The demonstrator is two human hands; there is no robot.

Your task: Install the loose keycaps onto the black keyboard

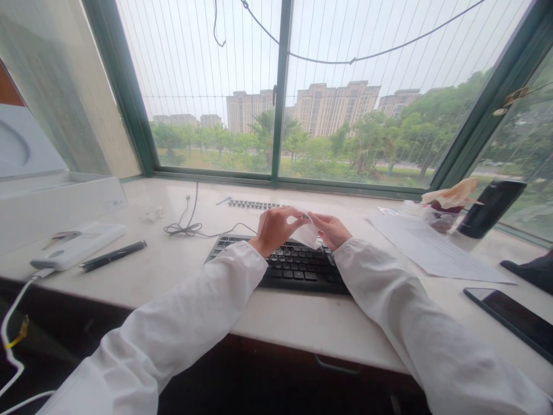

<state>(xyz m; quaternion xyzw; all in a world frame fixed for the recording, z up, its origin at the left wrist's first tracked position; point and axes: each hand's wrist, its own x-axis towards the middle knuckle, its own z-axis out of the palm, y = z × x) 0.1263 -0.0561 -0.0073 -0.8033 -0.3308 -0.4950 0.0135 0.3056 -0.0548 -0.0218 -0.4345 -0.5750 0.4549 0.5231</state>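
Above the keyboard, my left hand (276, 229) and my right hand (330, 230) meet with fingertips pinched together. Between them hangs a thin white tissue (307, 235). A tiny dark piece (305, 216) shows at the fingertips, too small to name for certain; it looks like a keycap. Beneath the hands lies a black keyboard (298, 266), its middle partly covered by them. Behind it, small dark pieces like keycaps (254, 204) are lined up in rows on the desk.
At left are a white power bank (86, 245), a black pen (113, 256), a coiled cable (184, 229) and a white box (56, 202). To the right lie paper sheets (432, 245), a phone (514, 320) and a dark cylinder (492, 207). The desk's front edge (319, 346) runs below.
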